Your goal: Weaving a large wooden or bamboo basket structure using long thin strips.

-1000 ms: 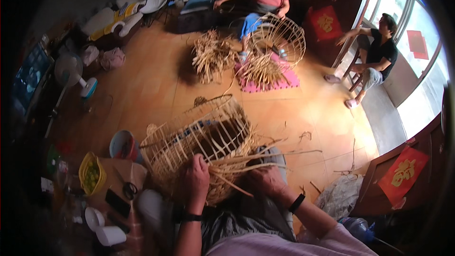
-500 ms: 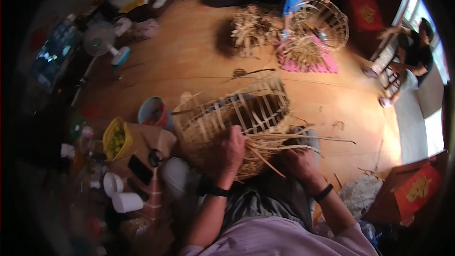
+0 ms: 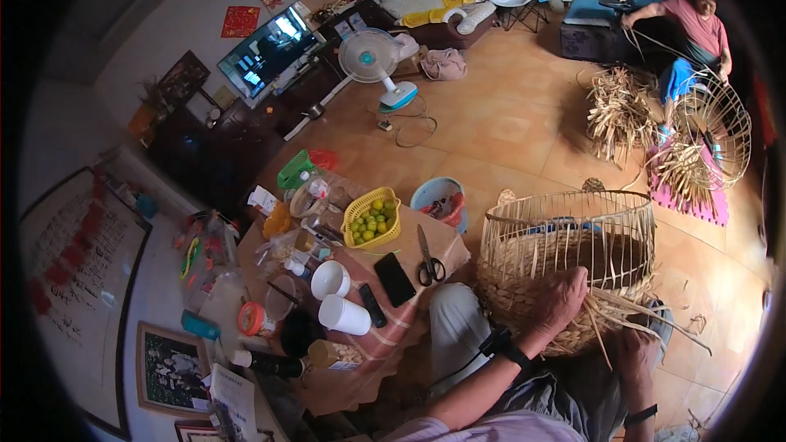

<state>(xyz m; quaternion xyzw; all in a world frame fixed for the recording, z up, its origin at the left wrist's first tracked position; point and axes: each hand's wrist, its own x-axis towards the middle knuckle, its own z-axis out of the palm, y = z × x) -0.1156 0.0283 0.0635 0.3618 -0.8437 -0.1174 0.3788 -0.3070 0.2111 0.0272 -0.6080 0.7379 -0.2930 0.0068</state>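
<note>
A half-woven basket (image 3: 524, 299) stands between my knees, its lower wall dense with dried plant strips and its upper part an open frame of thin stakes. My left hand (image 3: 565, 299) is closed against the near wall, with a strip pinched at the weave. From beside it, a loose bundle of dried strips (image 3: 626, 304) fans out to the right. My right hand (image 3: 637, 352) is below these strips at the basket's right side, its fingers curled in. What they grip is hidden.
On my left, a low table (image 3: 449, 260) bears scissors (image 3: 429, 258), a phone (image 3: 395, 280), white cups (image 3: 344, 314) and a yellow basket of green fruit (image 3: 371, 219). A bucket (image 3: 442, 200) stands beyond it. Far right, another person (image 3: 696, 29) handles a frame basket (image 3: 725, 127) near piled strips (image 3: 620, 115).
The view has swung left, so my basket and hands appear farther right. My hands remain at the same side of the basket. The other person's arm is now stretched out, holding a long strip.
</note>
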